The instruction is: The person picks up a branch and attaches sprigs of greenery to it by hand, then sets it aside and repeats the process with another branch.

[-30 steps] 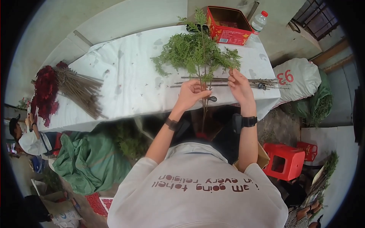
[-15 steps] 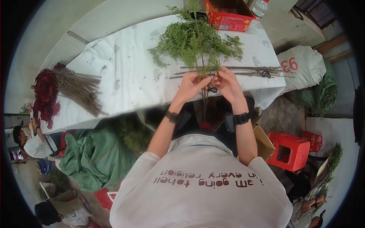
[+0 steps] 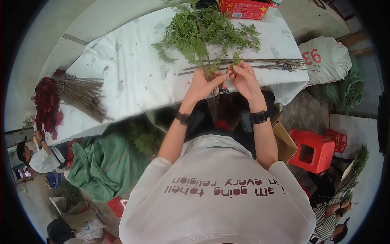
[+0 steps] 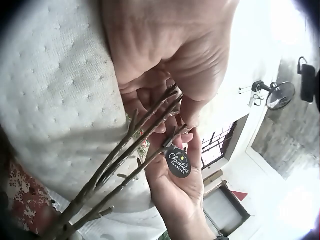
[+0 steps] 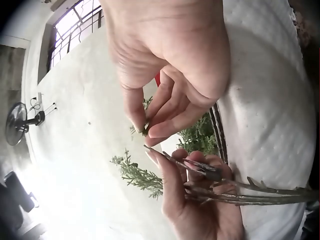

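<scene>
My left hand [image 3: 209, 80] grips the bare stems of a bunch of green cypress branches [image 3: 203, 30] above the table's near edge. In the left wrist view the brown stems [image 4: 125, 150] run through its fingers, and a round black tag [image 4: 178, 161] hangs from them. My right hand [image 3: 235, 70] is just right of the left, pinching a small green sprig [image 3: 236, 58] between thumb and fingertips. The right wrist view shows that sprig [image 5: 145, 131] held above the left hand [image 5: 195, 205] and the stems [image 5: 255, 192].
Thin brown sticks [image 3: 268, 64] lie on the white-clothed table [image 3: 134, 77] behind my hands. A bundle of red flowers on sticks [image 3: 50, 99] lies at the left end, a red box [image 3: 243, 6] at the far edge. A white sack [image 3: 327, 57], red stools [image 3: 313, 150] and green cloth [image 3: 101, 166] surround the table.
My right hand left the sticks, came in beside my left hand at the stems, and now holds a small sprig up by the bunch. The left hand kept its grip.
</scene>
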`<act>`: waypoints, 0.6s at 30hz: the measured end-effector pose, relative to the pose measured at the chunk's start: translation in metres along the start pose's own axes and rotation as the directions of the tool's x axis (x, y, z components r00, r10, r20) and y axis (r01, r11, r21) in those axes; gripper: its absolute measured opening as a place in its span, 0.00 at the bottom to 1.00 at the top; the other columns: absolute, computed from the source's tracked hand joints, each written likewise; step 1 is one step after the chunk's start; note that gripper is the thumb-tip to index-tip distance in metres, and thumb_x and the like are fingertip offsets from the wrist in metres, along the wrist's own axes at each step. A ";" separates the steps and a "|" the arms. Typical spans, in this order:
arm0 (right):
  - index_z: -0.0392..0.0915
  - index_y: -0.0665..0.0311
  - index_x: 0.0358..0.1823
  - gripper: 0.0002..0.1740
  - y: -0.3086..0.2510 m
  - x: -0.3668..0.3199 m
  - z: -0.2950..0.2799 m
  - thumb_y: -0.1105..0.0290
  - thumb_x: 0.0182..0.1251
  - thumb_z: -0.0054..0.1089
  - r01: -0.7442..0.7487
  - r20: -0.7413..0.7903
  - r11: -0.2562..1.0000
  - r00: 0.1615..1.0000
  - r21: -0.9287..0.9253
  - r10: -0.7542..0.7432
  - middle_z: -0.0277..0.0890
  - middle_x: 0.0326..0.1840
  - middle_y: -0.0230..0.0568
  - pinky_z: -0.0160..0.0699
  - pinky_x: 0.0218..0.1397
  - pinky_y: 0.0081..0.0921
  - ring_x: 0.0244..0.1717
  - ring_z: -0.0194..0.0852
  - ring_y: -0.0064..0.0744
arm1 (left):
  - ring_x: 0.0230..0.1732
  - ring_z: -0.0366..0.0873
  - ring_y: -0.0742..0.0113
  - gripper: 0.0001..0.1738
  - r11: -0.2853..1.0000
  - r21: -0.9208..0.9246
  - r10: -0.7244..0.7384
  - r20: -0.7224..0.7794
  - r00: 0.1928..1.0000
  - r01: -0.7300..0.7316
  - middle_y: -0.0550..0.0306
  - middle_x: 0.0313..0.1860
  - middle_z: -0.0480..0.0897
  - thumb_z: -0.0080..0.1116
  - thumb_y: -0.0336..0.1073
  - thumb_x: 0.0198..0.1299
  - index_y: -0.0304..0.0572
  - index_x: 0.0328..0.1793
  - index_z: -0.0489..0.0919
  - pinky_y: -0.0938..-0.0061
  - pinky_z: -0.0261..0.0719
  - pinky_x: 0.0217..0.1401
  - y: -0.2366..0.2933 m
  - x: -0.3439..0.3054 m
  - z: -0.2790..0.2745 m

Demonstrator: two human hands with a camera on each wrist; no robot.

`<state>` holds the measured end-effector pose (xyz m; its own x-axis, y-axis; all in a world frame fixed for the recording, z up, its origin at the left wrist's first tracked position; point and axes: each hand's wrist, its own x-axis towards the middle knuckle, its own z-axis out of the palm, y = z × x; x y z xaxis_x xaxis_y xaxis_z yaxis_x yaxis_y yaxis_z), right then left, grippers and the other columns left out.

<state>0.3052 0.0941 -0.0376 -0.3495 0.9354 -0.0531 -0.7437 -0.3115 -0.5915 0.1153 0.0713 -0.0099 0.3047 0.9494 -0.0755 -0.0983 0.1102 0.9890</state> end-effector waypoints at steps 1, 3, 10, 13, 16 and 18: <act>0.78 0.63 0.37 0.04 0.001 0.000 -0.001 0.81 0.66 0.59 -0.001 -0.003 1.000 1.000 0.001 0.001 0.83 0.38 0.45 0.84 0.42 0.22 0.43 0.84 0.33 | 0.20 0.76 0.80 0.10 1.000 -0.006 0.009 -0.002 1.000 -0.009 0.59 0.22 0.82 0.66 0.34 0.61 0.32 0.36 0.82 0.85 0.67 0.18 -0.001 0.000 0.000; 0.78 0.64 0.37 0.04 0.003 0.002 0.000 0.81 0.65 0.59 0.035 -0.016 0.999 0.999 -0.015 -0.035 0.83 0.38 0.44 0.85 0.42 0.23 0.43 0.84 0.35 | 0.19 0.75 0.80 0.10 1.000 -0.006 0.006 -0.004 1.000 -0.006 0.59 0.22 0.82 0.65 0.35 0.61 0.32 0.36 0.82 0.85 0.67 0.19 -0.001 0.000 0.001; 0.78 0.63 0.40 0.06 0.006 0.000 0.000 0.80 0.64 0.61 0.062 0.010 0.994 0.998 -0.095 -0.061 0.82 0.36 0.40 0.83 0.44 0.23 0.45 0.83 0.37 | 0.19 0.74 0.81 0.10 0.999 0.010 0.036 -0.015 0.999 -0.035 0.60 0.22 0.82 0.65 0.35 0.61 0.32 0.37 0.83 0.85 0.66 0.19 -0.001 -0.001 0.003; 0.78 0.63 0.40 0.06 0.005 0.000 -0.003 0.80 0.64 0.62 0.044 0.002 0.995 0.999 -0.091 -0.044 0.82 0.35 0.40 0.84 0.43 0.23 0.45 0.83 0.37 | 0.20 0.76 0.81 0.10 0.999 0.023 0.025 0.013 1.000 -0.025 0.60 0.22 0.82 0.65 0.34 0.61 0.32 0.35 0.84 0.84 0.67 0.20 0.000 0.000 0.001; 0.78 0.63 0.40 0.06 0.004 0.000 -0.003 0.80 0.64 0.62 0.052 0.016 0.995 0.999 -0.087 -0.050 0.82 0.35 0.40 0.84 0.42 0.22 0.43 0.84 0.37 | 0.21 0.76 0.81 0.09 1.000 0.004 0.024 -0.005 1.000 -0.024 0.61 0.22 0.82 0.65 0.33 0.61 0.32 0.34 0.84 0.84 0.67 0.21 0.001 -0.001 0.004; 0.78 0.63 0.41 0.06 0.004 -0.001 -0.001 0.80 0.64 0.62 0.053 0.012 0.995 0.999 -0.090 -0.052 0.82 0.35 0.40 0.84 0.42 0.22 0.43 0.84 0.37 | 0.21 0.76 0.81 0.09 1.000 -0.005 0.023 -0.014 1.000 -0.023 0.61 0.22 0.82 0.65 0.32 0.61 0.31 0.34 0.84 0.84 0.68 0.21 0.001 -0.001 0.005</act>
<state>0.3029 0.0924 -0.0409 -0.3177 0.9481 -0.0124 -0.7071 -0.2456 -0.6631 0.1193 0.0686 -0.0082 0.2892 0.9557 -0.0545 -0.1098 0.0897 0.9899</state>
